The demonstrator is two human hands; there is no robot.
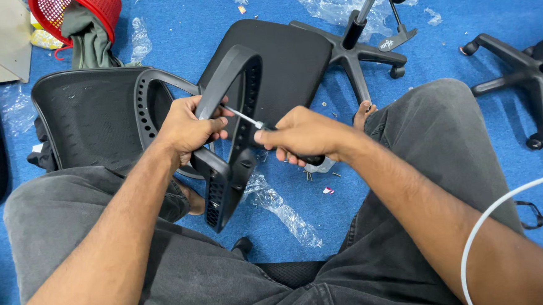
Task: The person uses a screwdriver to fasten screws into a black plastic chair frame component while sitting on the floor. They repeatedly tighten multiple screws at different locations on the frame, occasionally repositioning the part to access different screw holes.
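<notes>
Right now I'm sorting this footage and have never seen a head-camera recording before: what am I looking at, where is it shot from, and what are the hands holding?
This is one picture from a camera worn on a person's head, looking down at their own two bare hands; no machine is involved. The person sits on a blue carpet, legs in grey trousers spread to either side.

The left hand grips a curved black plastic chair armrest and holds it steady. The right hand is closed around a screwdriver, whose metal shaft points at the inside of the armrest.

On the floor around them lie a black mesh chair back, a black seat pad, two star-shaped wheeled chair bases, scraps of clear plastic wrap and a red basket with cloth in it.
</notes>
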